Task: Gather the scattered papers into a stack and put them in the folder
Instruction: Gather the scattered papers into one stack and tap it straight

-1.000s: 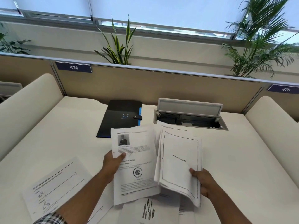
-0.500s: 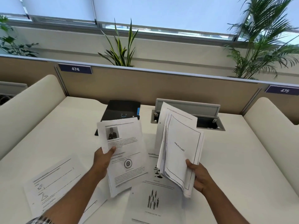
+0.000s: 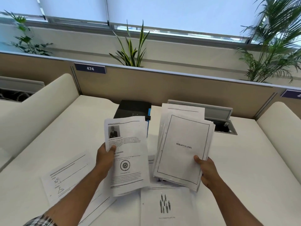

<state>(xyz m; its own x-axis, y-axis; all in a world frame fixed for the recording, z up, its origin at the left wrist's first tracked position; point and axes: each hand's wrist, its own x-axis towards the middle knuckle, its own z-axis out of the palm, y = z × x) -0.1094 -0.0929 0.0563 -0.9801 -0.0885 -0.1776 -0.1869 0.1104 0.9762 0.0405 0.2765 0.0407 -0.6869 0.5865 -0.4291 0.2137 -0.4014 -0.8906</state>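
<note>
My left hand pinches the left edge of a single printed sheet with a small portrait photo, held up above the desk. My right hand grips the lower right corner of a stack of papers whose top page reads "BIBLIOGRAPHY". The two lie side by side, a small gap between them. More loose sheets lie on the white desk: one with a dark figure drawing near the front, one with triangle sketches at the left. The black folder lies closed at the back, partly hidden by the held sheet.
An open grey cable box is set in the desk behind the stack. A tan partition labelled 474 closes the back. Padded cream dividers rise at both sides. Plants stand beyond the partition.
Both hands have lifted their papers slightly and turned them flatter toward me. The stack in my right hand has swung from edge-on to face-up, and the held sheet now covers more of the folder.
</note>
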